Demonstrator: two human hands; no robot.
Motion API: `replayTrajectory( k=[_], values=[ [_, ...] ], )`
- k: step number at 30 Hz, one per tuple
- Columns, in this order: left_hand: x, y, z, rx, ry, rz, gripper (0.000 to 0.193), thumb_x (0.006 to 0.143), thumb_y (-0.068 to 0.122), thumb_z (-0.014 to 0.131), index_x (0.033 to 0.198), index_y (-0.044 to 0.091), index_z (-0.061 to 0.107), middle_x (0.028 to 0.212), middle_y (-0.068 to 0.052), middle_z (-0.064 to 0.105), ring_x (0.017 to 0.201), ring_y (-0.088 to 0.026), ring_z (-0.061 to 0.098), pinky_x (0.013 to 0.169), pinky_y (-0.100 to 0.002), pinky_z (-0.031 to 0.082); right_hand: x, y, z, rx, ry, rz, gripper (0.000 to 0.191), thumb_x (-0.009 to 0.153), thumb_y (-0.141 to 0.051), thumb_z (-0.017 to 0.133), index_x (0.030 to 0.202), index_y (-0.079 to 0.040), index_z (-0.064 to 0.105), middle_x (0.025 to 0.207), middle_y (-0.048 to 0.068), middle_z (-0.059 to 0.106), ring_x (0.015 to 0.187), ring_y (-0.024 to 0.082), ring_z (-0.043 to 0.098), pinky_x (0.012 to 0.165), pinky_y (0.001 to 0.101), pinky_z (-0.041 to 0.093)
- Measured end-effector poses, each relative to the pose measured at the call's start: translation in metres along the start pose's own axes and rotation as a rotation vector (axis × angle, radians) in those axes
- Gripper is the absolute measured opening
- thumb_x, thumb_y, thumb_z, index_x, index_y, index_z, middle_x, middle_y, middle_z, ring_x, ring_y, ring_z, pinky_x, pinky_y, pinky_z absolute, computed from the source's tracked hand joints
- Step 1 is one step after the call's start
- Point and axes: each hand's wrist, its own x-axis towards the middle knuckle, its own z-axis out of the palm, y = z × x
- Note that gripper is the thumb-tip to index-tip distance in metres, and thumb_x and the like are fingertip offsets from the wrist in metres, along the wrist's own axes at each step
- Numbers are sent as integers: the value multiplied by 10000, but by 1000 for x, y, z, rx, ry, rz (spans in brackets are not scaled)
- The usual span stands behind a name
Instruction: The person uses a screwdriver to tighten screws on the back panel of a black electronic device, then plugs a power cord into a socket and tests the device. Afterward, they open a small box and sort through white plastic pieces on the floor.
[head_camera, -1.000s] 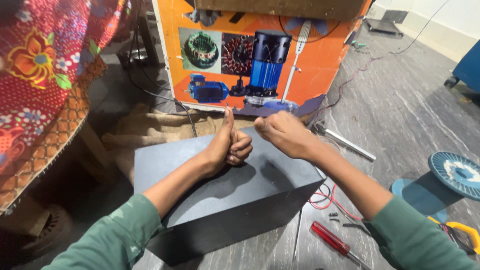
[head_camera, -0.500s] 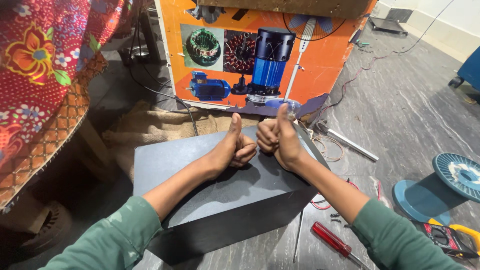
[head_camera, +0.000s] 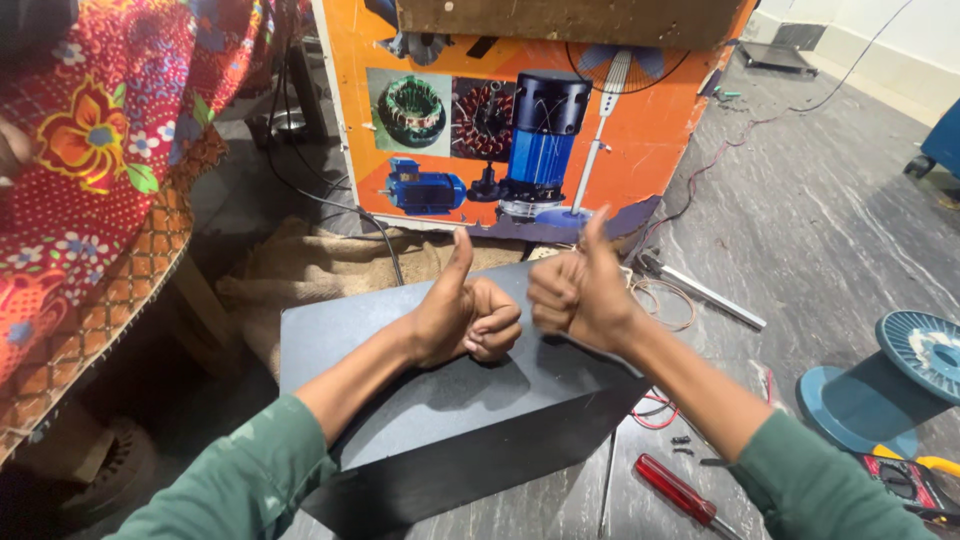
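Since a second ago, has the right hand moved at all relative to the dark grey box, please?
Yes. The right hand has turned from reaching flat past the far edge of the dark grey box into a thumbs-up fist, pulled back over the box top beside the left hand.

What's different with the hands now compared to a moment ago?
The right hand, first a plain closed fist, raised its thumb and drew in beside the left hand. Both now show thumbs up, close together, holding nothing. The left hand kept its thumbs up throughout; the dark box and red screwdriver stayed put.

matt dark box (head_camera: 440, 400), rough burlap sack (head_camera: 310, 270), glossy red-handled screwdriver (head_camera: 680, 492).
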Motion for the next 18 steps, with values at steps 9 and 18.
replayTrajectory(
  k=[9,18],
  values=[
    [-2,-3,-2,55,21,-25,879,797,962,92,571,134,278,547,6,308,473,-106,236,437,-256,184,-2,25,-15,-10,-28,29,829,863,-909,123,588,-138,255,545,-38,204,474,132,183,487,316,198],
    [2,25,29,1103,256,-45,727,955,777,328,961,123,645,641,-46,606,566,-197,573,531,-345,458,-2,6,31,-973,44,-140,600,986,-592,540,933,-20,713,782,60,715,708,219,663,600,306,480]
  ],
)
